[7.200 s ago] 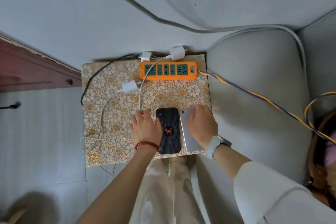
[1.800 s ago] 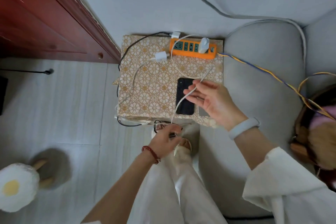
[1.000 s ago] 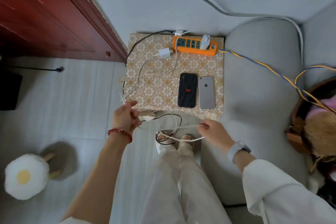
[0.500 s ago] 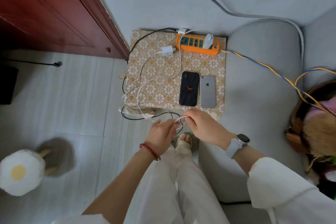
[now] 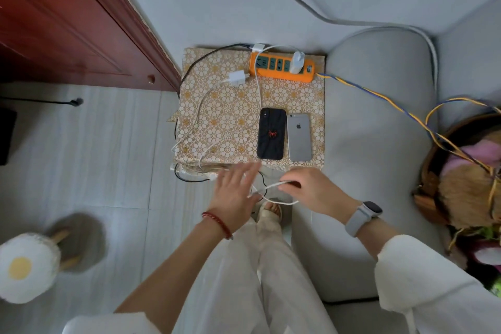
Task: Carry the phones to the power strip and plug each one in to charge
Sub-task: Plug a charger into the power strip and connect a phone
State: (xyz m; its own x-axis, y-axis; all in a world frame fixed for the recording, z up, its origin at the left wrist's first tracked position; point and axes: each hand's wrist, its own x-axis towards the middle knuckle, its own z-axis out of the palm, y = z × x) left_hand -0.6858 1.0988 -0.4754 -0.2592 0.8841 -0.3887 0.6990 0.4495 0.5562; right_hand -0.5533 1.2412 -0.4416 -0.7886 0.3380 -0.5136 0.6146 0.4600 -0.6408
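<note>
A: Since half a second ago the left hand (image 5: 235, 192) lets go of the cable and spreads flat, fingers straight, blurred from motion. Right hand (image 5: 309, 191) shifts right a bit, fingers curled around the white cable (image 5: 271, 186).

B: Only one view, head cam?

A: Yes, head view only. Left hand is released, holding nothing, hovering over the near edge of the stand (image 5: 317, 95). Right hand is grasping the white cable, which loops below it toward the feet.

B: Phones?

A: Both lie face down on the patterned stand, side by side, touching or nearly so. Black phone (image 5: 271, 133) with a red spider mark on the left, silver phone (image 5: 299, 137) on the right. No cable reaches either one.

B: Power strip?

A: Orange power strip (image 5: 282, 67) sits at the far edge of the stand, well apart from the phones. One white charger (image 5: 296, 62) stands plugged in near its right end. Another white charger (image 5: 237, 78) lies loose on the stand just left of the strip. A third white plug (image 5: 257, 47) sits behind the strip's left end; cannot tell what it connects to.

B: Anything else?

A: Grey sofa (image 5: 379, 116) right of the stand, red wooden door (image 5: 67, 22) top left, fried-egg slipper (image 5: 25, 268) bottom left.
</note>
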